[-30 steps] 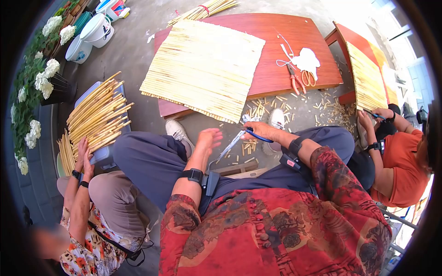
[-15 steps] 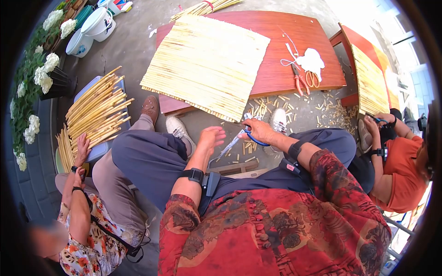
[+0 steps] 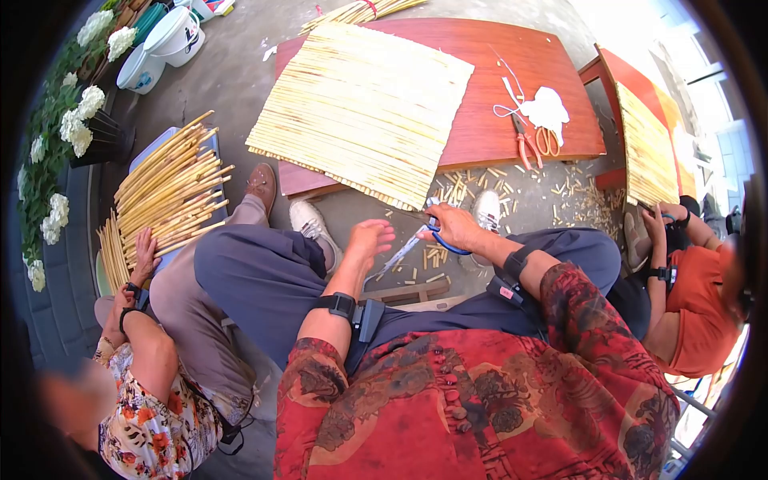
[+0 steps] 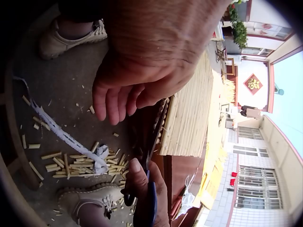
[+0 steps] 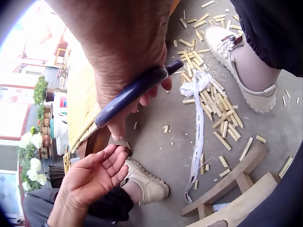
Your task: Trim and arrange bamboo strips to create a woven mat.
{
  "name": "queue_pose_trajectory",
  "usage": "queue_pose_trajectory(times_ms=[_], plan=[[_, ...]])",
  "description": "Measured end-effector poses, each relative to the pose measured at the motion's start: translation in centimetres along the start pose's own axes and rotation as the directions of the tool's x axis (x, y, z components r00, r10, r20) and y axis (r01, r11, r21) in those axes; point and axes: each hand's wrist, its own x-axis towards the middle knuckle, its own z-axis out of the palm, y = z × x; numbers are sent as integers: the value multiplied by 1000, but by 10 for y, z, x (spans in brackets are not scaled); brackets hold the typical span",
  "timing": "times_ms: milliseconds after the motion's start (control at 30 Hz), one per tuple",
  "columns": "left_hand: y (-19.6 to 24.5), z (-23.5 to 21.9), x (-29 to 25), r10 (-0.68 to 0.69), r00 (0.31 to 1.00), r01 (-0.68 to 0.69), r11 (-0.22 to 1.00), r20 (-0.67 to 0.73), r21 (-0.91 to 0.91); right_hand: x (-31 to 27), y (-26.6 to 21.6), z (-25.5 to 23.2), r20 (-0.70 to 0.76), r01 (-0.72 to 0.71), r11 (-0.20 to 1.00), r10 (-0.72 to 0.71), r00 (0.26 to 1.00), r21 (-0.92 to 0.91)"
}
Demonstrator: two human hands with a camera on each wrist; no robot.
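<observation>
The right hand (image 3: pixel 454 228) grips blue-handled scissors (image 5: pixel 128 97) at the near edge of a pale mat of reed sticks (image 3: pixel 360 112); in the left wrist view the blades lie along the mat's edge. The left hand (image 3: pixel 370 240) is held in the air, palm up and empty, to the left of the scissors; its fingers are relaxed in the right wrist view. The mat lies on a red table (image 3: pixel 512 48) and overhangs its near edge. A white strip (image 5: pixel 196 137) lies on the ground below the hands.
Pliers (image 3: pixel 526 148), brass-handled scissors (image 3: pixel 547 142) and white cord (image 3: pixel 546 108) are on the table. Cut stick pieces (image 5: pixel 222 104) litter the ground. One person sits at left by a stick-filled bin (image 3: pixel 172 192), another at right by a second mat (image 3: pixel 644 144).
The view has shifted slightly. The right hand, with the scissors, has turned a little at the mat's edge. At left, the other person's hands have moved apart.
</observation>
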Motion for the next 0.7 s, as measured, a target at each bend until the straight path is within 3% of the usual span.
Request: queue_pose_trajectory(times_ms=[133, 200, 233, 300, 333, 400, 500, 700], plan=[[8, -1, -4, -9, 999, 10, 1000, -41, 9, -7, 5, 0, 66, -6, 997, 11, 998, -76], [10, -2, -2, 14, 988, -20, 999, -157, -36, -11, 12, -3, 199, -161, 986, 150, 968, 41], [10, -4, 0, 32, 986, -38, 999, -165, -34, -14, 14, -4, 188, -144, 989, 134, 973, 40], [11, -5, 3, 93, 950, -123, 989, -299, -82, -21, 17, -3, 91, 37, 999, -36, 995, -8], [12, -5, 4, 95, 947, -125, 989, -308, -82, -23, 19, -1, 86, 46, 999, -44, 995, -12], [14, -6, 9, 93, 960, -135, 980, -265, -146, -24, 19, 2, 5, 36, 998, -36, 999, 56], [20, -1, 10, 88, 978, -139, 952, -189, -272, -27, 14, -3, 49, -71, 990, 66, 997, 122], [30, -6, 29, 100, 992, -121, 879, -70, -461, -32, 17, -1, 39, -50, 990, 45, 998, 134]])
